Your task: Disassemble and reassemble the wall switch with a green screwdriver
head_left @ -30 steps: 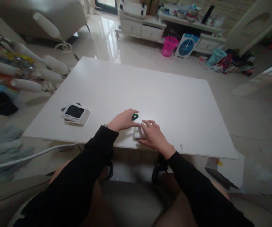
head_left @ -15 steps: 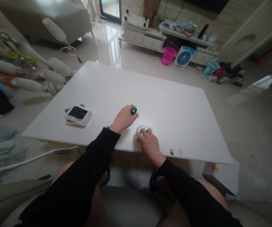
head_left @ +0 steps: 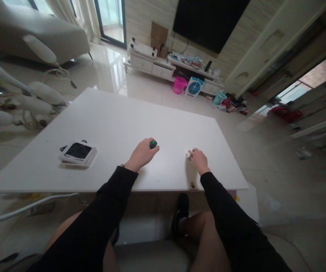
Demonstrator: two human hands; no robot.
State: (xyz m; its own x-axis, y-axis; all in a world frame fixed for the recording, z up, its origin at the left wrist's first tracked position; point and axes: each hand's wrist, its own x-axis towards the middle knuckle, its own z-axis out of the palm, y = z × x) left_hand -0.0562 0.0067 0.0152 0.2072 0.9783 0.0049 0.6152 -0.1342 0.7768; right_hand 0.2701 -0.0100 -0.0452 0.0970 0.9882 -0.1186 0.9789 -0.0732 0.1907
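My left hand [head_left: 141,154] is closed around a green handle [head_left: 153,144], held above the middle of the white table [head_left: 129,113]. Only the rounded end of this handle shows; the rest is hidden in the fist. Farther right, my right hand [head_left: 199,160] grips a small white wall socket [head_left: 188,154] by its edge. The fingers cover most of the socket, and its slotted face is hard to make out now. Near the front edge, below this hand, lies a tiny yellow and dark piece [head_left: 192,184].
At the table's left lies a stack of white square frames [head_left: 79,154] with a dark panel on top. White lamp arms [head_left: 45,92] reach close to the left edge. A pink basket [head_left: 179,85] and a blue-and-white fan [head_left: 194,87] stand beyond the table.
My right hand has moved right across the table with the wall socket. The left hand still holds the green handle. The head view has tilted up and turned right.
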